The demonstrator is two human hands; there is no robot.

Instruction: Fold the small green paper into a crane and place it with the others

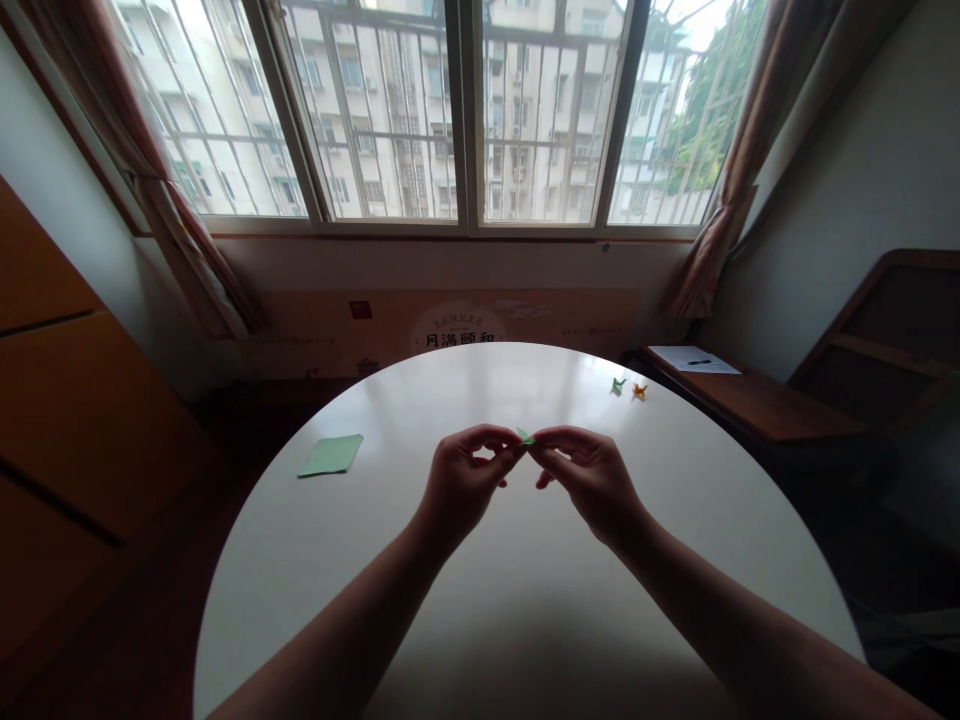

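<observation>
Between my two hands is a small piece of folded green paper (527,440), held above the middle of the white round table (480,600). My left hand (469,475) pinches it from the left with thumb and forefinger. From the right, my right hand (589,475) pinches it in the same way, so the fingertips almost meet. Most of the folded paper is hidden by the fingers; only a thin pointed tip and a bit of the body show. To the left on the table lies a stack of square green paper (331,456).
Near the table's far right edge stand two small folded paper figures, a green one (617,385) and an orange one (639,392). Beyond them, a white sheet with a pen (701,362) lies on a wooden chair (720,400). A window (472,120) with curtains is behind.
</observation>
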